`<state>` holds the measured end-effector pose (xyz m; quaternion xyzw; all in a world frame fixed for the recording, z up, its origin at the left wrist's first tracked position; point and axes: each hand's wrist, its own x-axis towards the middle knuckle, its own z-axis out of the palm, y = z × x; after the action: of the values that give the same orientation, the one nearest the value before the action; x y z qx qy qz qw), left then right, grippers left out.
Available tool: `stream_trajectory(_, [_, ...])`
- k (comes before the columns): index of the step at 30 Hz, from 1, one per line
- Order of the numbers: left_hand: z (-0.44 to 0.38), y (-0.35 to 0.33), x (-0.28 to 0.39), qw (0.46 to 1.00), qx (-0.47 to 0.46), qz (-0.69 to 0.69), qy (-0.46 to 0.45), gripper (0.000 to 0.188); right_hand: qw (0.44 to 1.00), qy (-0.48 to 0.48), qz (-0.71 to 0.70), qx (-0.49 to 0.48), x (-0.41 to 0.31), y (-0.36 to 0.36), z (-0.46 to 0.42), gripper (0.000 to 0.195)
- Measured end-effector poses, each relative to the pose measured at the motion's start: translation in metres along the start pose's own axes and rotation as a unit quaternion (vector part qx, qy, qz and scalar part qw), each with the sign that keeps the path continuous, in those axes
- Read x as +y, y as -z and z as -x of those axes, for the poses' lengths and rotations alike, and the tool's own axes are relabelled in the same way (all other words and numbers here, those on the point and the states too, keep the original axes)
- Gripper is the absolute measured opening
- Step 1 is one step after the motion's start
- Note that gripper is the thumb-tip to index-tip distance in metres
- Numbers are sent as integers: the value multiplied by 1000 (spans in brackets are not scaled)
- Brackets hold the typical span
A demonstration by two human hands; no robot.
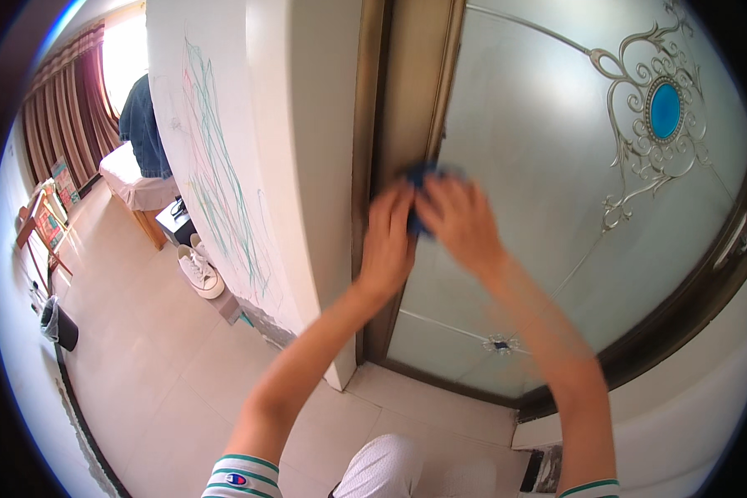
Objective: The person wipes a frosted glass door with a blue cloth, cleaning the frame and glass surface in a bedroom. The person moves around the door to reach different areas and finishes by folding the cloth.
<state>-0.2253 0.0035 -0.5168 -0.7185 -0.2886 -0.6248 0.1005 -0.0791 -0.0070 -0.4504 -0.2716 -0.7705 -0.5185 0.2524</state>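
Note:
A dark blue cloth, blurred by motion, is pressed against the door where the bronze-coloured frame meets the frosted glass panel. My right hand is over the cloth and holds it, fingers bent towards the door. Close on its left, my left hand rests along the frame with its fingers pointing up. Its fingertips reach the cloth's left edge, but whether they grip it is unclear. Scrollwork with a blue oval inset decorates the glass.
A white wall with crayon scribbles stands left of the door. Further left are white sneakers on a box, a bed, a dark trash bin and a wooden folding chair. Tiled floor runs between them.

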Motion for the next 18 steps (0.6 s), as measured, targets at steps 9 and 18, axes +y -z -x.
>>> stream_trajectory(9, [-135, 36, 21, 989, 49, -116, -83, 74, 975, -159, 32, 153, 43, 12, -122, 29])
stream_trajectory(18, [98, -4, -6, 990, -82, -109, 27, 70, 983, -140, -117, 23, -106, -53, 56, 25])
